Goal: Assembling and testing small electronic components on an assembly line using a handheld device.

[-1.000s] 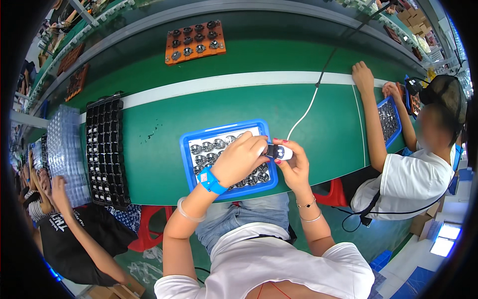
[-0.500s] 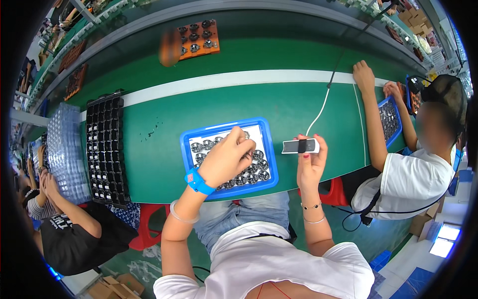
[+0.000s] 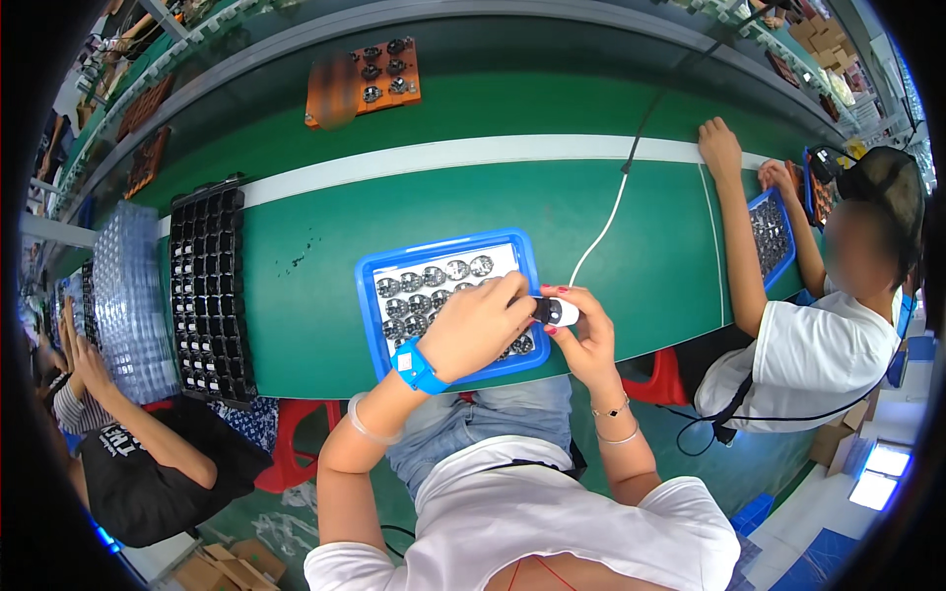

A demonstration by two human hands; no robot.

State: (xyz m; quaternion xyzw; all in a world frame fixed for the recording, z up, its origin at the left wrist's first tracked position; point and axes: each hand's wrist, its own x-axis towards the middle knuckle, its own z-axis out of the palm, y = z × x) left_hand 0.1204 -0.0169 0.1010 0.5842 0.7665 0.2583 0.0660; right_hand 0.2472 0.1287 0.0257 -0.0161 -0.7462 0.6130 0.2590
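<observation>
My right hand grips a small white handheld device with a black band around it. A white cable runs from the device up and away. My left hand, with a blue watch on its wrist, is closed in a pinch against the device's dark end; what its fingertips hold, if anything, is hidden. Both hands meet over the right side of a blue tray. On the tray's white liner sit rows of round black-and-silver parts, some hidden beneath my left hand.
On the left stand a black compartment tray and stacked clear plastic trays. An orange board with round parts lies beyond the white strip. A co-worker sits at right beside another blue tray; another person is at left.
My left hand has moved right, from over the tray's parts to the device. My right hand has brought the device left and turned it. The orange board has shifted left.
</observation>
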